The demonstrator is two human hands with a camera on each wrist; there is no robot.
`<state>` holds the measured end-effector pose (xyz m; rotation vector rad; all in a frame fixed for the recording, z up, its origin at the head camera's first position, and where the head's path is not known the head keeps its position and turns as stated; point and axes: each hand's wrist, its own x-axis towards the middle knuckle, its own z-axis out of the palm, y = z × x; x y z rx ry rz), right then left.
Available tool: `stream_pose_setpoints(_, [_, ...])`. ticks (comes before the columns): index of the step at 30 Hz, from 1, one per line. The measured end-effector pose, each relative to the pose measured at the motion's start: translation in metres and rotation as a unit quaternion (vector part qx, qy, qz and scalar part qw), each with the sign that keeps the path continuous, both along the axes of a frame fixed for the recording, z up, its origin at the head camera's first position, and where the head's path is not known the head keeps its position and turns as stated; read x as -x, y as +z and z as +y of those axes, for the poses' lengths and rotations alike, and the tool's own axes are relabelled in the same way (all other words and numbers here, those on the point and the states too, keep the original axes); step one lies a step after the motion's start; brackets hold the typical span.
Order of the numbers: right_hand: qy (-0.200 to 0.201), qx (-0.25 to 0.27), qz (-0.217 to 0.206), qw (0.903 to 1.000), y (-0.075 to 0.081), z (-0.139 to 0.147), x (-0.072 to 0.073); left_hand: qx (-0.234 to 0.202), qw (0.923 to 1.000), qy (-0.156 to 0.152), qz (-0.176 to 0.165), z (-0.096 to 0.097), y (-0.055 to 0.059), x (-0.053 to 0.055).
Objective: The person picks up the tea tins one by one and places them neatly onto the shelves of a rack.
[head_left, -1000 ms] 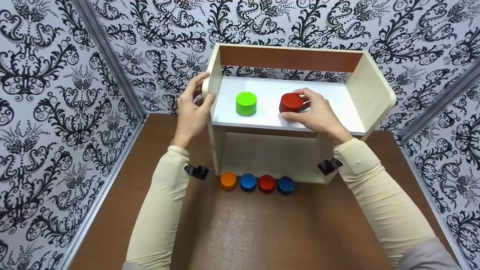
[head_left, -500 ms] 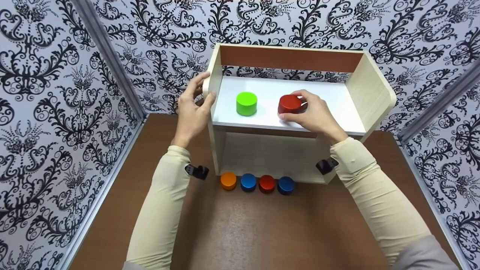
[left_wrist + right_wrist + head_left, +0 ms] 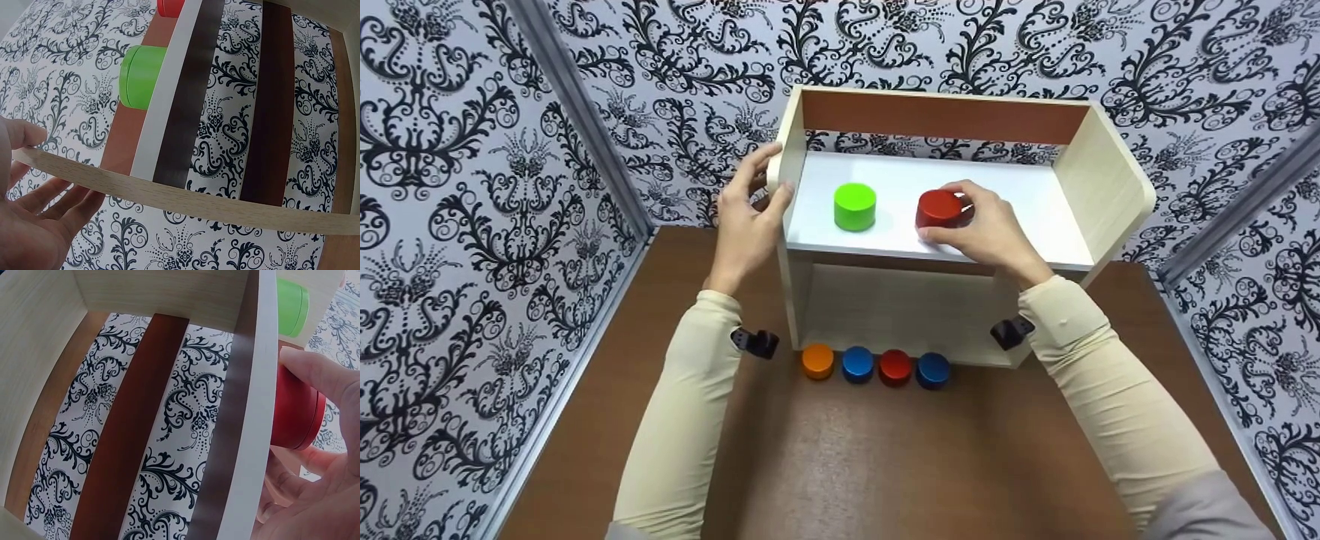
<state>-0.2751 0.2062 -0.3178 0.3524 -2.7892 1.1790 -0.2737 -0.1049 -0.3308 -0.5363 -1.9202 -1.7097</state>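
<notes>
Since a second ago, the smooth red cylinder (image 3: 939, 205) has edged toward the bright green cylinder (image 3: 855, 207). The right hand (image 3: 991, 226) pinches it on the white shelf (image 3: 1024, 187); the left hand (image 3: 746, 221) grips the pale wooden cabinet (image 3: 793, 139). Positioning seems underway; release probably follows.

Hands (image 3: 746, 225) (image 3: 996, 231) grip a side panel (image 3: 793, 154) and red cylinder (image 3: 939, 208).

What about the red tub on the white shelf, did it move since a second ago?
Yes, the red tub shifted slightly left along the white shelf, toward the green tub.
</notes>
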Motion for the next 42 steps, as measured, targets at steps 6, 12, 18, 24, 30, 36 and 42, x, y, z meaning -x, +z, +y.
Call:
stream_pose_setpoints(6, [-0.008, -0.002, 0.002, 1.0, -0.001, -0.001, 0.001, -0.005, 1.0, 0.0, -0.008, 0.001, 0.0, 0.001])
stream_pose_setpoints(12, [-0.014, -0.004, 0.0, 0.9999, -0.003, -0.002, 0.002, -0.011, 0.9999, -0.004, -0.012, 0.005, 0.01, -0.01])
stream_pose_setpoints(18, [-0.011, -0.002, 0.0, 0.9999, -0.003, -0.002, 0.0, -0.009, 0.9999, -0.003, -0.01, 0.009, 0.025, -0.027])
stream_pose_setpoints(24, [-0.006, 0.003, -0.003, 1.0, -0.004, -0.001, 0.002, -0.006, 1.0, 0.0, -0.007, 0.007, 0.018, -0.018])
stream_pose_setpoints(30, [-0.006, 0.008, -0.009, 0.9999, -0.004, -0.002, 0.0, 0.009, 0.9999, 0.011, -0.004, 0.002, 0.002, -0.001])
stream_pose_setpoints(36, [-0.006, 0.008, -0.013, 0.9999, -0.003, -0.002, -0.001, 0.015, 0.9998, 0.009, 0.006, 0.0, 0.0, 0.002])
stream_pose_setpoints(42, [-0.012, 0.003, -0.026, 0.9996, -0.002, -0.001, -0.004, 0.013, 0.9996, 0.01, 0.023, 0.0, -0.001, 0.002])
